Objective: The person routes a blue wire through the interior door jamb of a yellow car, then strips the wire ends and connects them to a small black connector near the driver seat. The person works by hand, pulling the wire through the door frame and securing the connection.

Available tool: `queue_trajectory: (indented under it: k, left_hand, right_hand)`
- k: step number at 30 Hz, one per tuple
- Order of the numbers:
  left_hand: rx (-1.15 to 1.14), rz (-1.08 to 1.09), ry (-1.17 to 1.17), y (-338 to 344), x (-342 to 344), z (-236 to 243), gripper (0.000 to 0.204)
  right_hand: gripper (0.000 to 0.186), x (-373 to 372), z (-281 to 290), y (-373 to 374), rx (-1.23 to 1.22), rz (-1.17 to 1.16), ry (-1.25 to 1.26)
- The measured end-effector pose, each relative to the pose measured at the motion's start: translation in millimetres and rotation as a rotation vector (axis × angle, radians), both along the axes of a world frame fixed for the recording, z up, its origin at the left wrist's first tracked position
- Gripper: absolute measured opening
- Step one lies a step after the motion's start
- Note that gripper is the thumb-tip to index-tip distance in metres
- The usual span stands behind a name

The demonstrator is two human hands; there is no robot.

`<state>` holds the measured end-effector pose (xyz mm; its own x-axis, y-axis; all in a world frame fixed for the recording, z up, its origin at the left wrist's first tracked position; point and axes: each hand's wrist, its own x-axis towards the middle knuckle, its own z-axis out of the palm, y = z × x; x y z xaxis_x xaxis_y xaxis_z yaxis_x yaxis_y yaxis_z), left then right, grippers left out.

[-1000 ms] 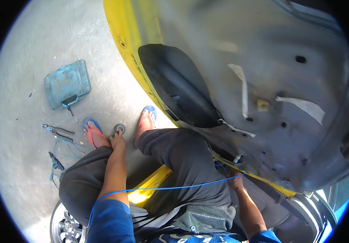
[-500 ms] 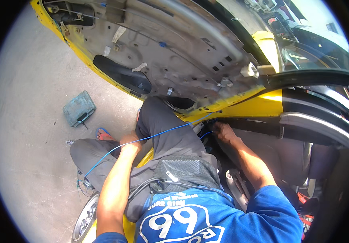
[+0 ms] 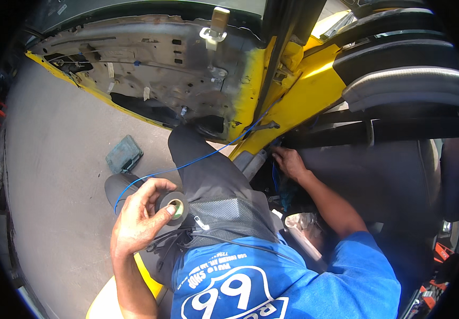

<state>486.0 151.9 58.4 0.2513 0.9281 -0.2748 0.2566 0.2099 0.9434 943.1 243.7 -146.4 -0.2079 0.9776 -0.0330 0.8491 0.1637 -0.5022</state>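
My left hand (image 3: 143, 218) is raised over my lap and grips a roll of dark tape (image 3: 183, 211), fingers at its rim and thumb at its core. A thin blue wire (image 3: 203, 158) passes behind that hand, over my leg and up to the yellow door frame (image 3: 277, 125). Inside the car, by the door sill, my right hand (image 3: 293, 164) is closed at its fingertips; what they pinch is too small and dark to make out. More blue wire (image 3: 275, 178) hangs just below those fingers.
An open yellow car door (image 3: 149, 69) with its bare inner panel stands ahead on the left. A teal tool case (image 3: 124, 154) lies on the concrete floor. The seat (image 3: 367, 186) is to my right. A black mesh pouch (image 3: 229, 218) rests at my waist.
My left hand has come back from my knee towards my waist, and the tape roll now shows in it. My right hand stays by the sill. The view has swung to the right.
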Motion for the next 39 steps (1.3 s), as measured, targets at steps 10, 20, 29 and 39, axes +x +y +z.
queue_trajectory:
  k: [10, 20, 29, 39]
  left_hand:
    - [-0.107, -0.498, 0.267, 118, 231, -130, 0.058]
    - [0.239, -0.762, 0.746, 132, 263, -193, 0.051]
    - [0.339, -0.848, 0.571, 146, 261, -234, 0.041]
    - [0.134, -0.7, 0.342, 147, 250, -226, 0.057]
  right_hand:
    - [0.032, 5, -30, 12, -0.141, -0.242, 0.646]
    - [0.024, 19, -38, -10, -0.067, -0.3, 0.603]
    - [0.019, 8, -30, -24, 0.06, -0.505, 0.434]
    - [0.039, 1, -10, -51, -0.665, -0.523, 1.099]
